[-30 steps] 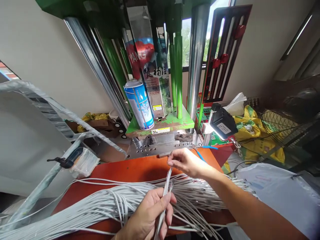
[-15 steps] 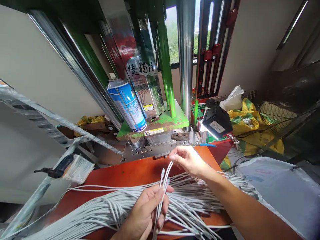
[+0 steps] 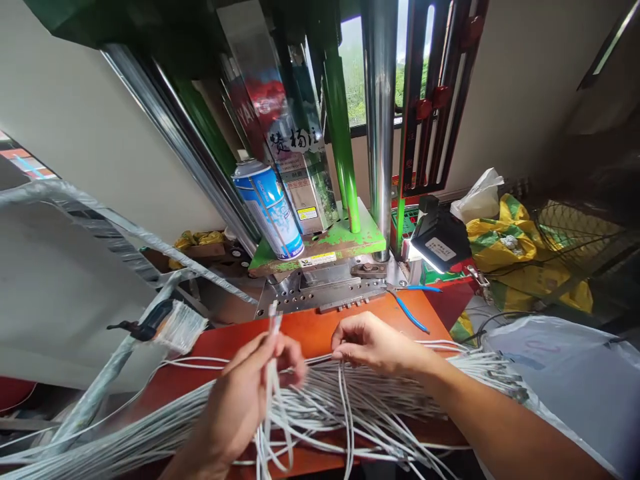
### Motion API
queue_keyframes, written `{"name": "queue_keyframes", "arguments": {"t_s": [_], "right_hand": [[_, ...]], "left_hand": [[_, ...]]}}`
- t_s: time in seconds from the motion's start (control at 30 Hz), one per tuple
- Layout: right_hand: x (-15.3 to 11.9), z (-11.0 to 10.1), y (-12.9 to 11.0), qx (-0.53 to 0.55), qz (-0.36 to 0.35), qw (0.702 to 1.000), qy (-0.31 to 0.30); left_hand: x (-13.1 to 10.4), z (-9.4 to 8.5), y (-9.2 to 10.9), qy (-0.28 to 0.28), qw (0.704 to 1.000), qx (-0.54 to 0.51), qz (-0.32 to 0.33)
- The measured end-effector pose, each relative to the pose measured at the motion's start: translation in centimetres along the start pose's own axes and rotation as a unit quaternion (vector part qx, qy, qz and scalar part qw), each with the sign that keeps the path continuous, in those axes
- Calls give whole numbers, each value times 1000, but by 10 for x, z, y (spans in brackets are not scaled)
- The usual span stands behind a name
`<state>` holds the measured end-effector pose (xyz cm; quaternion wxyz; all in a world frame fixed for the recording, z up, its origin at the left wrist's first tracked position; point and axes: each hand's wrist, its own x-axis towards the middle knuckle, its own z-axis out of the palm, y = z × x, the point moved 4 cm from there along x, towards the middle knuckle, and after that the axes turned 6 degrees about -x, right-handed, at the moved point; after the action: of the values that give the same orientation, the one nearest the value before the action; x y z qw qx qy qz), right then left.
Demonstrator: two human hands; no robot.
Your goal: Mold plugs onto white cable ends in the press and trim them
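My left hand [image 3: 245, 383] is closed around a few white cables [image 3: 273, 393]. Clear plugs [image 3: 275, 317] on their ends stick up above the fingers, a little blurred. To the right, my right hand [image 3: 363, 343] pinches two white cables [image 3: 346, 407] that hang down from its fingertips; the held ends are hidden by the fingers. Beneath both hands a large heap of white cables [image 3: 390, 393] lies across the orange-red tabletop [image 3: 300, 340]. Many plug ends [image 3: 500, 373] gather at the heap's right side.
Behind the table stands a green press with a rusty green plate [image 3: 345, 240] and a metal die [image 3: 320, 287]. A blue spray can [image 3: 270, 210] rests on the plate. Blue-handled pliers [image 3: 413, 310] lie near the die. A black lamp [image 3: 440, 243] and a white bag [image 3: 560, 373] are on the right.
My hands have moved apart. The left went left and up with its cables; the right came down, its cables now hanging. The view has shifted slightly, and the pliers show more fully.
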<state>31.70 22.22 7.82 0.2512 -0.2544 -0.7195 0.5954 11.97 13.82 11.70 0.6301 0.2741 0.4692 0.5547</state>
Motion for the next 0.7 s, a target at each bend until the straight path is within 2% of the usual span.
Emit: {"name": "queue_keyframes", "arguments": {"t_s": [0.07, 0.17, 0.2, 0.27, 0.33, 0.43, 0.6, 0.7], "right_hand": [[3, 3, 2, -15, -29, 998, 45], [5, -11, 6, -39, -47, 983, 174], [6, -18, 8, -53, -46, 975, 209], [7, -27, 10, -74, -47, 966, 242], [9, -32, 13, -86, -49, 963, 250], [8, -38, 19, -109, -47, 949, 293], [7, -53, 31, -200, -27, 910, 364], [32, -74, 24, -365, -32, 857, 363]], "left_hand": [[13, 23, -13, -38, 999, 15, -8], [30, 54, -41, -116, 989, 57, -71], [36, 61, -46, -132, 985, 78, -79], [48, 65, -46, -153, 978, 116, -78], [63, 60, -39, -176, 973, 132, -74], [90, 43, -30, -191, 975, 100, -57], [119, 8, -28, -73, 996, -25, 44], [124, 0, -27, -22, 995, -62, 70]]}}
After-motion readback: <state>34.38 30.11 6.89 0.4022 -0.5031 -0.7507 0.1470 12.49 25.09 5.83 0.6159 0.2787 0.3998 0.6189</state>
